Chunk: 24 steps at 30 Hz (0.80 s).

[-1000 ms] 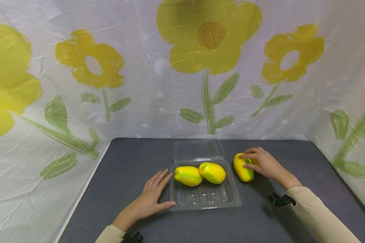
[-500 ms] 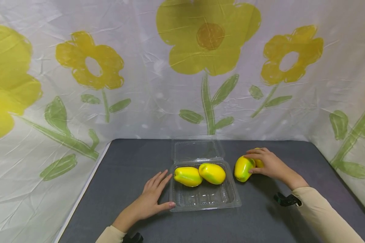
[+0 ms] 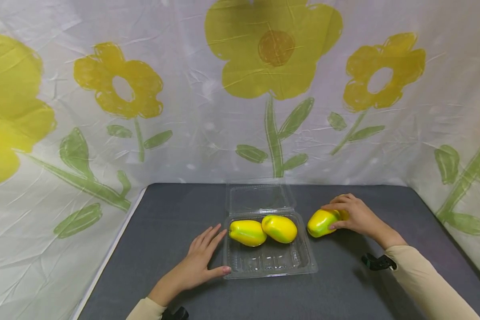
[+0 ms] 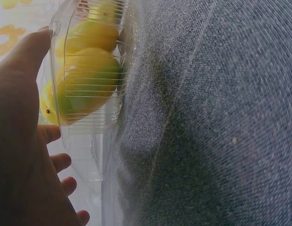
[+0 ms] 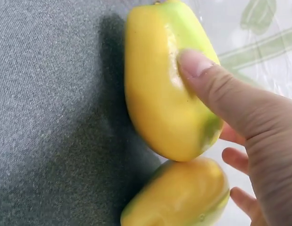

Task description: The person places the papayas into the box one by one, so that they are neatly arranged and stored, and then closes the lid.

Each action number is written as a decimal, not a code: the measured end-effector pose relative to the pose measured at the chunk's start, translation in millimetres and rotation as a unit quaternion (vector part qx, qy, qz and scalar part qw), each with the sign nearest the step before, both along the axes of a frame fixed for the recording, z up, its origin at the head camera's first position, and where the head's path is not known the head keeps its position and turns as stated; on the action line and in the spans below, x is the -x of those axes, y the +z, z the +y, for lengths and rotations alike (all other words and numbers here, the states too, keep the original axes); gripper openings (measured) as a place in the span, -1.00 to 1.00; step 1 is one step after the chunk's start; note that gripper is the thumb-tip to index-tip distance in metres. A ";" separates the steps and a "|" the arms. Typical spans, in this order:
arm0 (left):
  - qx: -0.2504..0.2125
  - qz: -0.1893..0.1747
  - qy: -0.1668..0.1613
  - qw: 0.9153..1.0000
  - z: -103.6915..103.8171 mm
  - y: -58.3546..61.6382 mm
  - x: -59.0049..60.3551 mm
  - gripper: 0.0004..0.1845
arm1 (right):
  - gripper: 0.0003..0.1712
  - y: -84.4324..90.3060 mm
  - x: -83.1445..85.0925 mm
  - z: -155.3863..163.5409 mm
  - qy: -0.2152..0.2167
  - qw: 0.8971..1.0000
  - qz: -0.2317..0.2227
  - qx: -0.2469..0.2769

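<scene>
Since a second ago the mango [image 3: 322, 222] under the right hand [image 3: 354, 216] has swung round: it lay pointing toward the near edge of the table [image 3: 168, 222], and now it lies crosswise, its tip aimed at the clear plastic box [image 3: 270, 262]. That hand grips it, thumb pressed into its side and fingers curled over the top, as the right wrist view shows. A second mango [image 5: 178, 197] sits touching it on the far side, mostly hidden behind the hand in the head view.

The left hand [image 3: 198, 262] has not shifted; it lies flat with straight fingers against the left wall of the box, thumb at the near corner. Two mangoes [image 3: 264, 230] rest side by side in the far half of the box, with its lid [image 3: 256, 198] folded back toward the far edge of the table.

Risks, as I judge them: the skin looks smooth and glossy, so a grip by thumb and fingertips could slip as the mango is lifted. The neighbour touching it may roll away once disturbed. The light box could slide or tip if the rim is struck, unless the left hand steadies it.
</scene>
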State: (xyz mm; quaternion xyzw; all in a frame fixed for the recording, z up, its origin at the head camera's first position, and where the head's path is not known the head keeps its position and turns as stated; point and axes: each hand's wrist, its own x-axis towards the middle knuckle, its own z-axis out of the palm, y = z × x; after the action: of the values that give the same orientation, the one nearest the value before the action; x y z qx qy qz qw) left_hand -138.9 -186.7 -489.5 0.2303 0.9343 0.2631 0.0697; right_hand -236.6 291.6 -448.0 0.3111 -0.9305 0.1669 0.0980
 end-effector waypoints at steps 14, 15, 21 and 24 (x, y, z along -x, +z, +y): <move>-0.001 0.009 0.000 1.000 -0.1 -2.9 0.8 0.03 | -0.25 -3.7 -1.2 5.2 -0.021 1.000 -0.007 -0.019; -0.001 0.011 -0.001 1.000 -0.2 -2.9 0.9 0.03 | -0.26 -4.1 -1.0 5.3 -0.023 1.000 -0.006 -0.019; -0.005 0.018 -0.003 1.000 -0.7 -2.2 1.0 0.03 | -0.25 -6.8 -0.4 5.6 -0.029 1.000 -0.003 -0.009; -0.006 0.017 -0.003 1.000 -0.8 -2.0 0.8 0.03 | -0.25 -8.1 0.2 6.0 -0.031 0.999 -0.003 -0.009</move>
State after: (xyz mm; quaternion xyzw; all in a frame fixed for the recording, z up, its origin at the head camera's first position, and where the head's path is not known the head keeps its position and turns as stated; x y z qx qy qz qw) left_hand -139.7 -187.4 -491.6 0.2383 0.9330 0.2644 0.0533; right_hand -236.8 297.6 -456.1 0.2828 -0.9413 0.1564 0.0978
